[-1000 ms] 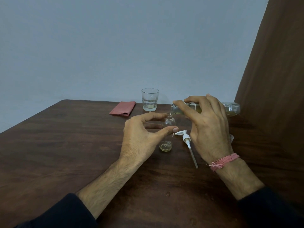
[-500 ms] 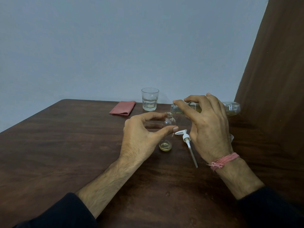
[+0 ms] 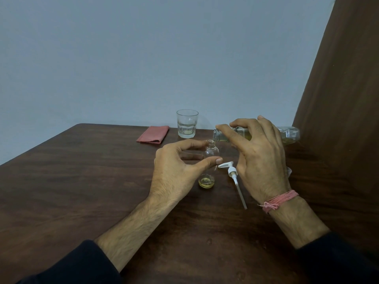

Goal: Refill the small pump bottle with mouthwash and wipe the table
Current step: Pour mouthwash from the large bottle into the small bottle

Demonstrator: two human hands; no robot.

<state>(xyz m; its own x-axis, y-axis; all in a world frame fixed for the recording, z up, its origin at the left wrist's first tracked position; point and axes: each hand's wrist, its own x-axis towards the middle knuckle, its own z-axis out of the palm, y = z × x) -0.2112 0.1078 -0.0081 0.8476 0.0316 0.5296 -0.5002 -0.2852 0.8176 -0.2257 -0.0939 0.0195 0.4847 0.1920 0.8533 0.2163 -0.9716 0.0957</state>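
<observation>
A small clear pump bottle point(image 3: 211, 154) stands upright on the dark wooden table point(image 3: 82, 181), uncapped, with a little yellow liquid at its bottom. My left hand point(image 3: 176, 171) holds it between thumb and fingers. My right hand point(image 3: 260, 156) grips a larger clear mouthwash bottle point(image 3: 289, 135), tipped on its side with its open mouth just above the small bottle's neck. The white pump head with its tube point(image 3: 233, 177) lies on the table between my hands.
A clear glass point(image 3: 187, 124) with a little liquid stands at the table's far edge by the wall. A folded pink cloth point(image 3: 153, 134) lies to its left. A brown wooden panel point(image 3: 338, 99) rises on the right.
Almost nothing has shifted; both hands keep their grips and the large bottle stays tipped over the small one. The yellow pool at the small bottle's bottom looks about the same.
</observation>
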